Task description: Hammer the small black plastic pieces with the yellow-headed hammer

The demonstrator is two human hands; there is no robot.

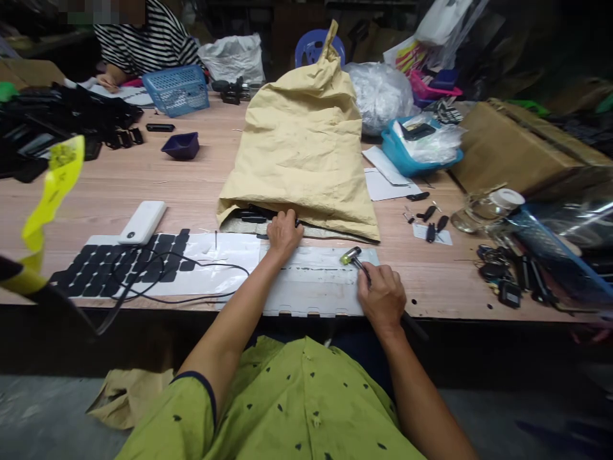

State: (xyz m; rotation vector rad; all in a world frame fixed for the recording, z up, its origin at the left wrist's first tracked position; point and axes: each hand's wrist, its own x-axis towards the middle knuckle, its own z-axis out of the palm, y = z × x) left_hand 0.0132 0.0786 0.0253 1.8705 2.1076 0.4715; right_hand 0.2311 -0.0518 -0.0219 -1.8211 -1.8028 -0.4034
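Note:
My left hand reaches into the open mouth of a big tan paper sack lying on the wooden table; its fingers curl in among small black parts at the opening. My right hand is closed round the dark handle of a small hammer, whose metal and yellow head rests on a white sheet in front of me.
A white power bank, black key pieces and a black cable lie at left. Dark blue tray, blue baskets, a cardboard box and black fobs surround. A person in stripes sits far left.

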